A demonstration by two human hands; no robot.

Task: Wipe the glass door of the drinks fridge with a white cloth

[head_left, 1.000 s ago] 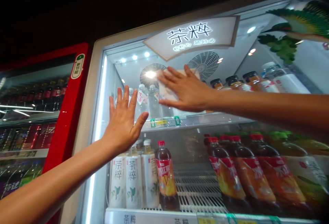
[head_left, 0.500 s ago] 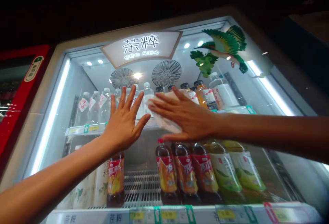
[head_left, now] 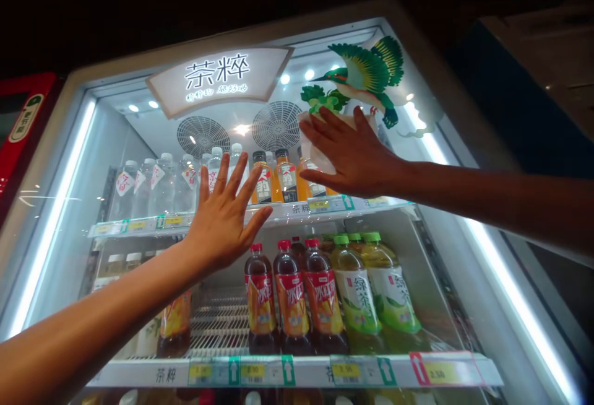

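My left hand [head_left: 226, 216] is spread flat against the glass door [head_left: 218, 281] of a lit drinks fridge, its fingers apart and nothing in it. Higher and to the right, my right hand [head_left: 355, 154] presses a white cloth [head_left: 315, 152] flat to the same glass, fingers stretched over it. Part of the cloth is hidden under the palm. Just above the right hand is a green kingfisher decal [head_left: 366, 77] with leaves. Behind the glass, near the left fingertips, stand clear water bottles [head_left: 167, 185] and orange-coloured bottles [head_left: 286, 179].
Red-capped iced tea bottles [head_left: 292, 293] and green tea bottles [head_left: 394, 293] stand on the middle shelf. A lit sign [head_left: 218, 80] spans the fridge's top. A red cabinet [head_left: 30, 139] adjoins on the left. Price tags line the shelf edge [head_left: 179, 371].
My right hand has moved up and right across the glass with the cloth, away from my left hand, which keeps its spread pose. The view has shifted, so the fridge appears further left.
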